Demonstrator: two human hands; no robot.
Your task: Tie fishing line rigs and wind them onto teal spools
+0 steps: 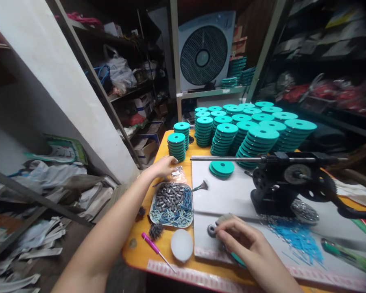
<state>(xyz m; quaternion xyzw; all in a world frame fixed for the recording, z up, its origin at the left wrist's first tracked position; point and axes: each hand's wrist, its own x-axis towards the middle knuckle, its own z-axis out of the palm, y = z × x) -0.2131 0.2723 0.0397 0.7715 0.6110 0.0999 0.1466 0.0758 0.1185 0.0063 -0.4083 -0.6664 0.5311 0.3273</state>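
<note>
My left hand (166,166) reaches out over a small clear plastic bag (179,175), its fingers apart and holding nothing I can see. It is just in front of a short stack of teal discs (176,147). Close to me, my right hand (242,238) is closed, with thumb and fingertips at a small dark ring (211,230) on the grey board. A greyish covering shows on one finger. Part of a teal disc (238,259) peeks out beneath this hand. Between the hands sits a tray (152,212) of dark metal cylinders and blue-green screws.
Many teal disc stacks (222,138) fill the table's back. A black hand-cranked machine (288,179) with a long rod stands right, near blue strips (301,240). A pink screwdriver (151,243), white round item (182,245) and brush (203,186) lie around the tray.
</note>
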